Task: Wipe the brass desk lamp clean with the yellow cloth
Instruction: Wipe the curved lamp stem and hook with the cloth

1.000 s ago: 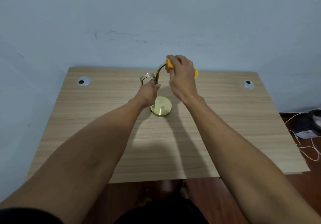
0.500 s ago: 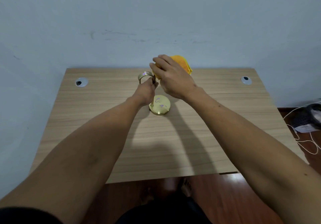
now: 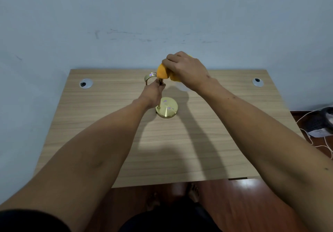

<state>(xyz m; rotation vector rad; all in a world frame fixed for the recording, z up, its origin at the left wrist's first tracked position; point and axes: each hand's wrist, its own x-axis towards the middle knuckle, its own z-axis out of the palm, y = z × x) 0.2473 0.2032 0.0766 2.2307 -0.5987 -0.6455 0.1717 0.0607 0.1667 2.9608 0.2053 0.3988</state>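
A small brass desk lamp stands near the middle of the wooden desk, its round shiny base flat on the top. My left hand grips the thin upright stem just above the base. The lamp's curved brass head shows to the left of the stem's top. My right hand holds the bunched yellow cloth pressed over the top bend of the lamp's arm, which the cloth hides.
Two round cable grommets sit in the desk's far corners, one at the left and one at the right. A pale wall rises right behind the desk. White cords and a dark object lie on the floor at the right.
My right hand has slid the cloth along the lamp's curved arm, from its right side over to the top bend above the stem. The left hand keeps its grip on the stem.
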